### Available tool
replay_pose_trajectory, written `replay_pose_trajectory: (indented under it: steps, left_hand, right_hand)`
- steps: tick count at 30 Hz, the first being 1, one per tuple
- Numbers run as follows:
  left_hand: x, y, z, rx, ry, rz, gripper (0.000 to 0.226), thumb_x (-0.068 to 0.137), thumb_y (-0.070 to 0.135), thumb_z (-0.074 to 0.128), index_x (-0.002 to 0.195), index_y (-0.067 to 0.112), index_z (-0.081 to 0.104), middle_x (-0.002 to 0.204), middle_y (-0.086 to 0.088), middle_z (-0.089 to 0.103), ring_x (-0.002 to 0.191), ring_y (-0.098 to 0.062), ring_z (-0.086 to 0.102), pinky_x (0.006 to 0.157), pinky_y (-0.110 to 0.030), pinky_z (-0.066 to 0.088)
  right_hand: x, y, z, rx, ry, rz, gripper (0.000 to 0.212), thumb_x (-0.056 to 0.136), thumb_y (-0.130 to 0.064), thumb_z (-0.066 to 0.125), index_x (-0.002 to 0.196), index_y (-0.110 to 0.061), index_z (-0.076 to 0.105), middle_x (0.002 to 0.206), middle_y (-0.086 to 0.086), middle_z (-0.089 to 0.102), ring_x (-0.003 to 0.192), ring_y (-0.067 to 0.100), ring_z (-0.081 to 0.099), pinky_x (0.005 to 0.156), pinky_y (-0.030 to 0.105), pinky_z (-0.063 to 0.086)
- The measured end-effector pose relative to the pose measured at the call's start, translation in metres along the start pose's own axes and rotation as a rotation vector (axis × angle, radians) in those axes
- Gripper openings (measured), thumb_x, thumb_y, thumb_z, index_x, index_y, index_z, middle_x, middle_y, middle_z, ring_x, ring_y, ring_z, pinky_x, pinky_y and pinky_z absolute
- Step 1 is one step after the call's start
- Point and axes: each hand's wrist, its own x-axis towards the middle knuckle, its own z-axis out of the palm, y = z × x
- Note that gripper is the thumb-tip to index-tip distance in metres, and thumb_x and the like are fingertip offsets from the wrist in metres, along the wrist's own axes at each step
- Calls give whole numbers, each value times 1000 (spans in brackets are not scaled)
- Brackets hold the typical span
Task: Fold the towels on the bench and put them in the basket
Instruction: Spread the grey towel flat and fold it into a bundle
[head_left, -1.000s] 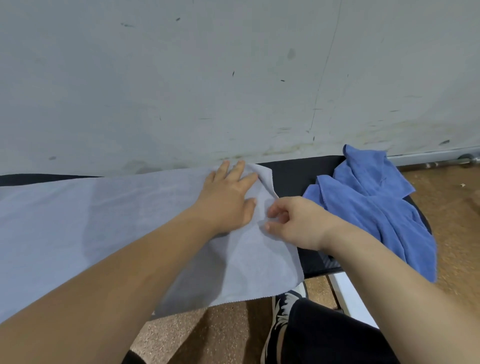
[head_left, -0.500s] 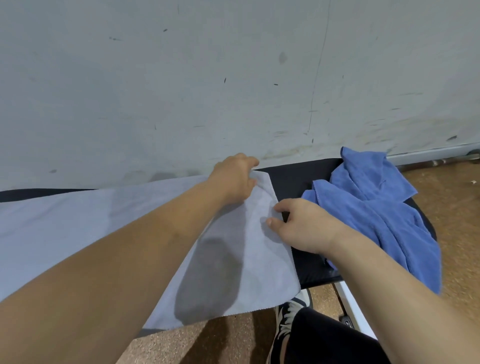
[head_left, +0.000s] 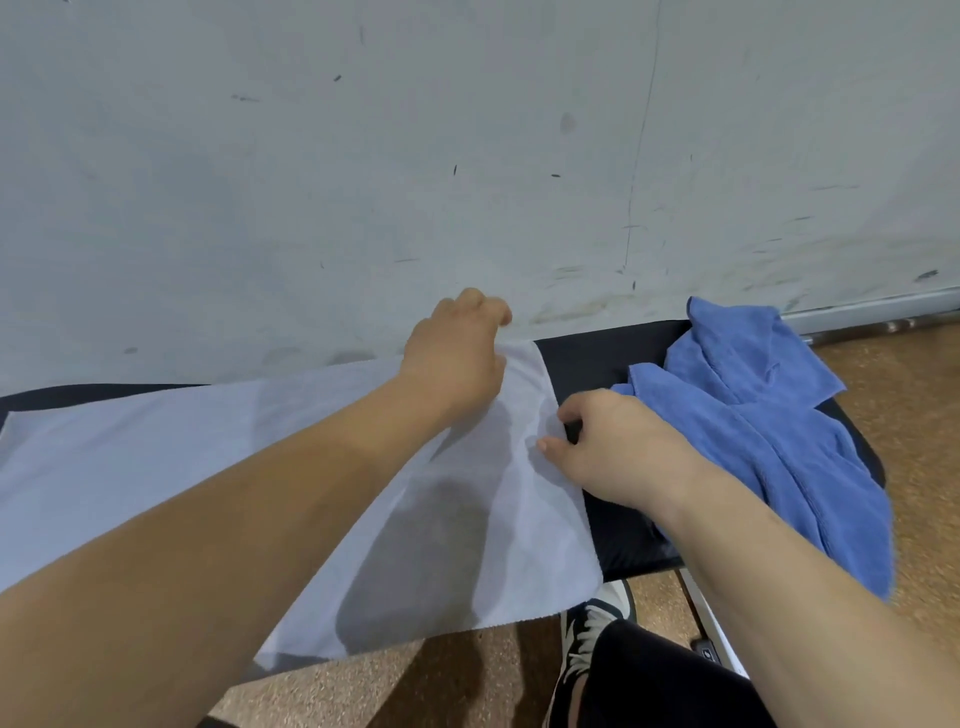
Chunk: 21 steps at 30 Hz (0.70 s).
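Note:
A pale lilac towel (head_left: 156, 457) lies spread over the black bench (head_left: 602, 353), its near edge hanging off the front. My left hand (head_left: 457, 358) grips the towel's far right corner by the wall, fingers curled round the cloth. My right hand (head_left: 608, 447) pinches the towel's right edge between thumb and fingers, a little nearer to me. A crumpled blue towel (head_left: 769, 431) lies on the bench's right end, draping over its edge. The basket is out of view.
A scuffed grey wall (head_left: 467, 156) rises right behind the bench. The floor (head_left: 924, 467) is brown and speckled, open to the right. My dark trouser leg (head_left: 660, 680) and a sneaker (head_left: 587, 639) show below the bench's front edge, beside a white bench leg (head_left: 717, 629).
My left hand went from lying flat on the towel to reaching its far corner and curling round it. My right hand kept its pinch on the right edge and barely moved.

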Motion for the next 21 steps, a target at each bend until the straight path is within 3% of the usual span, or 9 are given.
replay_pose_trajectory:
  steps: [2, 5, 7, 10, 13, 16, 18, 19, 21]
  left_hand:
    - [-27, -6, 7, 78, -189, -50, 62, 93, 50, 58, 148, 28, 42, 154, -1, 39, 139, -30, 40, 108, -48, 42]
    - [-65, -18, 26, 112, -394, -114, 91, 88, 81, 38, 162, 38, 8, 173, 0, -2, 158, -34, -3, 124, -60, 9]
    - [-78, -28, 37, 63, -387, -97, 93, 89, 84, 31, 163, 42, -7, 171, 3, -22, 157, -29, -23, 123, -60, -11]
    - [-86, -36, 27, -30, -345, -50, 87, 95, 72, 42, 164, 38, 1, 171, 1, -21, 157, -25, -23, 125, -55, -12]
    - [-106, -35, 9, -86, -303, 7, 80, 100, 60, 48, 165, 33, 10, 173, 1, -14, 159, -23, -16, 128, -49, -5]
    - [-137, -29, 7, -224, -289, 0, 79, 100, 61, 49, 164, 35, 12, 173, 4, -11, 159, -19, -15, 129, -46, -1]
    - [-150, -26, 12, -394, -296, -83, 79, 99, 62, 51, 164, 36, 15, 173, 7, -7, 159, -15, -13, 129, -42, 0]
    - [-154, -28, 17, -403, -318, -93, 80, 99, 63, 50, 164, 35, 14, 173, 6, -8, 158, -15, -14, 129, -41, -2]
    - [-160, -34, 26, -193, -363, 14, 85, 98, 68, 42, 166, 31, 6, 172, 0, -16, 157, -19, -20, 128, -42, -9]
  right_hand:
    - [0, -6, 2, 18, 47, -82, 40, 95, -44, 64, 128, -22, 62, 115, -2, 62, 107, 21, 63, 90, 44, 56]
    - [1, -13, 9, 15, 24, -223, 45, 99, -35, 61, 142, -22, 56, 141, -1, 52, 135, 20, 47, 107, 42, 47]
    - [1, -14, 14, -50, -76, -257, 40, 102, -34, 56, 137, -16, 56, 140, 1, 50, 139, 23, 42, 111, 40, 41]
    - [-3, -17, 13, -179, -217, -220, 45, 104, -33, 51, 142, -11, 49, 150, 5, 39, 145, 25, 30, 117, 42, 32]
    - [-1, -20, 13, -95, -161, -194, 31, 103, -33, 53, 124, -11, 58, 132, 4, 50, 128, 28, 49, 108, 41, 42]
    - [4, -23, 18, 24, -64, -185, 41, 101, -33, 56, 138, -14, 57, 141, 2, 56, 129, 24, 55, 106, 35, 46]
    - [6, -24, 17, 76, 11, -178, 36, 103, -30, 55, 135, -15, 62, 135, 3, 62, 122, 23, 60, 100, 32, 49]
    - [8, -24, 18, 89, 59, -167, 31, 103, -29, 53, 129, -15, 66, 126, 4, 65, 114, 23, 63, 95, 33, 52]
    - [12, -19, 18, 94, 158, -135, 26, 102, -29, 52, 116, -15, 69, 113, 6, 67, 97, 25, 65, 85, 38, 56]
